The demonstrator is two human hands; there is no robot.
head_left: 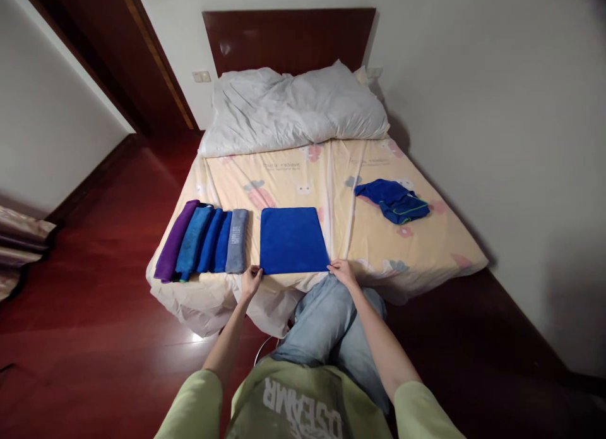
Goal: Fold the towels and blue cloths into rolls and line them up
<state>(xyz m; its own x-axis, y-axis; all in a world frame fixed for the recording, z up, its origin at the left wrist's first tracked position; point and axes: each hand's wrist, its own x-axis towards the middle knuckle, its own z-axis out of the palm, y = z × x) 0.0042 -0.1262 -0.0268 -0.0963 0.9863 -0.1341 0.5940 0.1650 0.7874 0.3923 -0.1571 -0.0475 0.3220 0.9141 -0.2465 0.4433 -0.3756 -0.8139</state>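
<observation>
A blue towel [293, 240], folded to a near-square, lies flat close to the front edge of the bed. My left hand [251, 280] pinches its near left corner. At the near right corner, my right hand [343, 272] has its fingers closed on the cloth. Left of it is a row of narrow folded towels: a purple one [176, 243], a teal-blue one [194, 242], two darker blue ones [220, 242] and a grey one [237, 242] with pale lettering. The grey towel is nearest to my left hand.
A crumpled dark blue cloth with green edging [395, 201] lies on the right of the patterned bed sheet [284, 180]. White bedding [298, 110] is heaped against the brown headboard [288, 41]. Walls stand behind and to the right; a dark door [118, 54] is at the left.
</observation>
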